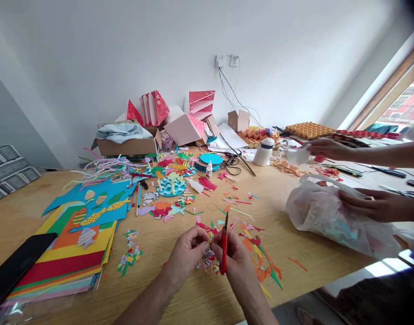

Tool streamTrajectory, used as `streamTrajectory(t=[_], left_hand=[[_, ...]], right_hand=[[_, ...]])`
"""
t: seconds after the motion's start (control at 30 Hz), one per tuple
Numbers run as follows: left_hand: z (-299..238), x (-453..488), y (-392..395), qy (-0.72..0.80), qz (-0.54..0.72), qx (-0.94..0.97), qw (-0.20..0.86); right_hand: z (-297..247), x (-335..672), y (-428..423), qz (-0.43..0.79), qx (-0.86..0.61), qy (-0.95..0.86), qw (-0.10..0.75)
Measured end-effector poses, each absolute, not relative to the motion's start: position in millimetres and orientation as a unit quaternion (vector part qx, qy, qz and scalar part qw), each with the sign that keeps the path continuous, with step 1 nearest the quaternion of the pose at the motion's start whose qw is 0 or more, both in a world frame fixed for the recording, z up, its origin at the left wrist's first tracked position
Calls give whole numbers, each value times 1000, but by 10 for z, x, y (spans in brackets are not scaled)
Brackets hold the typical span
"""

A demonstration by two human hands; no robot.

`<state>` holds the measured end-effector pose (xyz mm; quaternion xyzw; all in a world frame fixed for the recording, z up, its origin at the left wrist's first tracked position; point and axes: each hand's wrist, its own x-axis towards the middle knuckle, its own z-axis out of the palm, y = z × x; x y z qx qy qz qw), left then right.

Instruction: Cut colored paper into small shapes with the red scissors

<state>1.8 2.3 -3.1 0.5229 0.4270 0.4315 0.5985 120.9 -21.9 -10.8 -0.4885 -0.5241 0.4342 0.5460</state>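
Observation:
My left hand [186,253] is closed in a pinch on a small multicoloured paper piece [209,261], held just above the wooden table [159,289]. My right hand [239,262] is closed around red-handled scissors [224,246], whose blades point up and away from me. The two hands nearly touch over a scatter of coloured paper scraps [257,253]. Small cut-out bits [129,257] lie to the left of my left hand.
A stack of coloured paper sheets [67,253] with fish cut-outs lies at left, beside a black phone [17,266]. Another person's hands [372,205] hold a plastic bag [328,216] at right. Boxes [128,144], paper crafts, a glue bottle [209,170] and a white jar [263,151] crowd the back.

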Motion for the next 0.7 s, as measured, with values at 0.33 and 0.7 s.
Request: streamTrajectory(t=[0.33,0.7], left_hand=[[98,-87,50,397,325,679,525],[100,-91,109,403,365,669,506]], right_hand=[[119,1380,-160,301,-552,-688,361],[204,1367,-146,330,-549,-656,398]])
